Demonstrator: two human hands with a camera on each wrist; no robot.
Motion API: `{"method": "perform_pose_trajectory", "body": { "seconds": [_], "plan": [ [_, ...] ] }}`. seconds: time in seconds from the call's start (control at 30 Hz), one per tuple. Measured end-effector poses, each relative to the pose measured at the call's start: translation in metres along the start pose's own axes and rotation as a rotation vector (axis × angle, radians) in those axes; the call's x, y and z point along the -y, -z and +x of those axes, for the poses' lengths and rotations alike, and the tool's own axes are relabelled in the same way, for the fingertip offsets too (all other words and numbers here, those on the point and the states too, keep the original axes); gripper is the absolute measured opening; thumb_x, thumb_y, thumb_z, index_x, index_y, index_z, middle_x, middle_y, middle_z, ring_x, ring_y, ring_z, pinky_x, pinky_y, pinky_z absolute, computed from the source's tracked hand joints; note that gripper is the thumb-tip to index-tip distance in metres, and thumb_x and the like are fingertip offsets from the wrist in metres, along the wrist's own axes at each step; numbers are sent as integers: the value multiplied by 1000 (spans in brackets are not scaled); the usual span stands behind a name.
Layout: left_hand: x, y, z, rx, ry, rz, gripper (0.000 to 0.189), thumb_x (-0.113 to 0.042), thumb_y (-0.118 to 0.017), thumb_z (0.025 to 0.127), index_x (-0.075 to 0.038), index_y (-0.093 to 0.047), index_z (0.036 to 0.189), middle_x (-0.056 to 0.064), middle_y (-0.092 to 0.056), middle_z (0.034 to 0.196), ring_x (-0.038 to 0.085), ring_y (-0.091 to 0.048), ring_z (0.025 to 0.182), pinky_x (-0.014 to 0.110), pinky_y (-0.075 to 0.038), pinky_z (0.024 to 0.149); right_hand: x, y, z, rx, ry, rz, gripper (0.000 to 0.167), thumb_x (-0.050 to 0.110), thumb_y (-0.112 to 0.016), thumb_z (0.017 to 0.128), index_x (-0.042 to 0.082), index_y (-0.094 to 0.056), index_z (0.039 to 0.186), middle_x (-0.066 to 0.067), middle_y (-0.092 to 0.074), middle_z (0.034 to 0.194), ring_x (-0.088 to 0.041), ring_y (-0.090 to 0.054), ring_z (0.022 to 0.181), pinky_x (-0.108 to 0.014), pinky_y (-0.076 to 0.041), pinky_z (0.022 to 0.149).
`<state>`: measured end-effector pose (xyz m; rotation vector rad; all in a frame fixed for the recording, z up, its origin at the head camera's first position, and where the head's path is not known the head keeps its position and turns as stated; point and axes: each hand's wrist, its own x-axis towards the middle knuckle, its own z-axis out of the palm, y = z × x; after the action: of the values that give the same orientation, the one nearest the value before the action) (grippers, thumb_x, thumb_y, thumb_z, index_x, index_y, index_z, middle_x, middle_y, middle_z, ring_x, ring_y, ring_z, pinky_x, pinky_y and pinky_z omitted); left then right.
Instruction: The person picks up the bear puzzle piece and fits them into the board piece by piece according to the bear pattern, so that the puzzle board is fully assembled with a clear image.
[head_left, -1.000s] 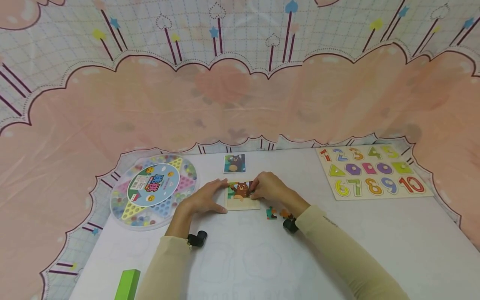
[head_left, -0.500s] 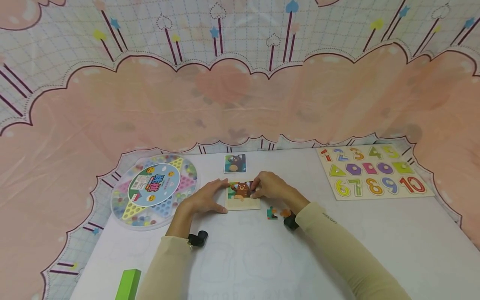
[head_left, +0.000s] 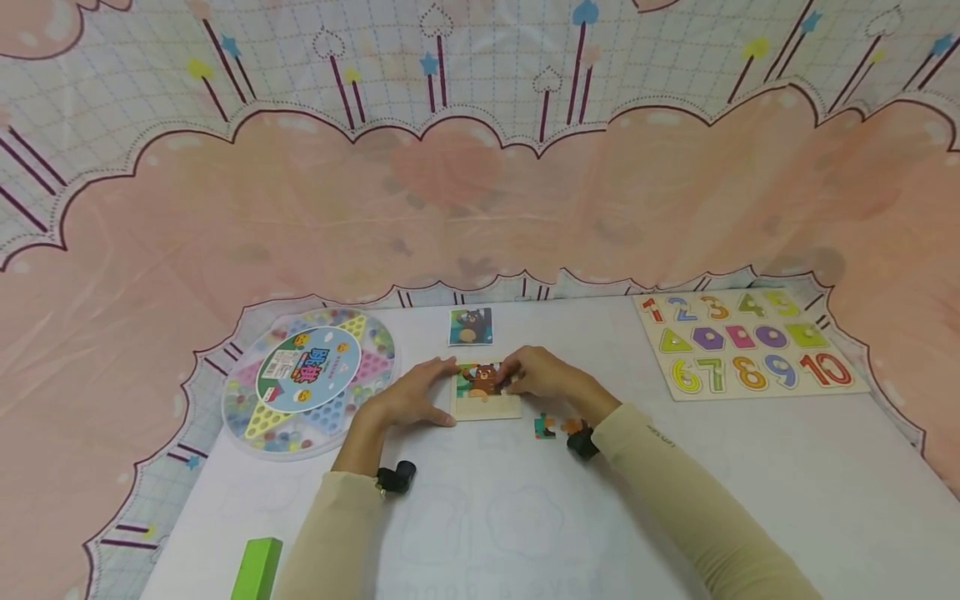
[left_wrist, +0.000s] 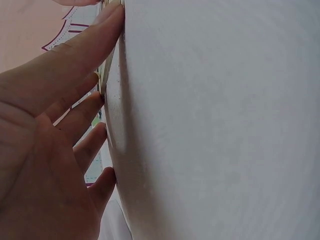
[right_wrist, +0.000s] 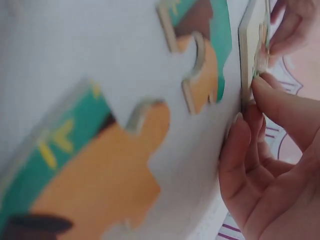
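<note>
In the head view a small wooden jigsaw board (head_left: 487,408) with a brown bear picture (head_left: 480,379) lies mid-table, its near strip bare wood. My left hand (head_left: 405,396) rests at its left edge, thumb at the near corner and fingers spread towards the far corner. My right hand (head_left: 540,372) pinches a puzzle piece at the board's right side; the fingers mostly hide the piece. In the right wrist view the thumb (right_wrist: 280,102) is against the board's edge. Two loose jigsaw pieces lie near the right wrist, one green and orange (head_left: 545,426), the other mostly orange (head_left: 572,425).
A bear picture card (head_left: 471,327) lies beyond the board. To the left is a round Chinese checkers board (head_left: 307,383) with coloured marbles. A number and shape board (head_left: 750,346) lies at the far right. One green block (head_left: 257,569) sits near the front left.
My right fingertips have shifted slightly left over the bear picture. The left hand and the loose pieces have stayed in place.
</note>
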<state>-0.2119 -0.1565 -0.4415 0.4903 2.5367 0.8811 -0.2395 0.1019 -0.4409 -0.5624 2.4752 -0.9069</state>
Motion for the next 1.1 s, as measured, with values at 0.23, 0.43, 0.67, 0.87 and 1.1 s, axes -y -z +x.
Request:
{"method": "perform_pose_trajectory", "body": {
  "seconds": [0.23, 0.43, 0.67, 0.87, 1.1],
  "plan": [
    [0, 0, 0, 1, 3, -2, 86, -20, -88, 78, -13, -47, 152, 8, -28, 170, 39, -15, 161, 61, -14, 130, -2, 3, 0, 23, 35, -8, 19, 3, -67, 95, 10, -77, 109, -6, -75, 118, -16, -59, 101, -31, -52, 94],
    [-1, 1, 1, 5, -20, 3, 86, -18, -88, 77, -10, -46, 152, 11, -30, 170, 40, -16, 160, 61, -15, 130, -5, 9, -7, 58, 55, 7, 25, 17, -71, 95, 13, -76, 119, -6, -72, 124, -17, -59, 102, -32, -52, 92],
    [-1, 1, 1, 2, -26, 5, 87, -17, -89, 76, -9, -46, 152, 10, -30, 170, 40, -15, 160, 60, -15, 130, -10, 23, -24, 36, 57, 11, 48, 29, -78, 90, 16, -66, 135, -6, -65, 141, -26, -58, 128, -47, -49, 113],
    [0, 0, 2, -1, -26, 14, 87, -17, -89, 76, -9, -46, 152, 11, -29, 170, 41, -16, 160, 61, -14, 130, -13, 33, -45, -5, 53, 11, 63, 30, -82, 86, 15, -58, 142, -8, -58, 148, -33, -49, 141, -57, -39, 120],
    [0, -1, 1, -1, -18, 1, 88, -17, -89, 76, -9, -45, 152, 12, -29, 170, 41, -16, 160, 61, -13, 130, -21, 31, -69, -44, 73, 60, 61, 30, -81, 88, 12, -55, 141, -8, -57, 148, -34, -46, 143, -60, -39, 121]
  ]
}}
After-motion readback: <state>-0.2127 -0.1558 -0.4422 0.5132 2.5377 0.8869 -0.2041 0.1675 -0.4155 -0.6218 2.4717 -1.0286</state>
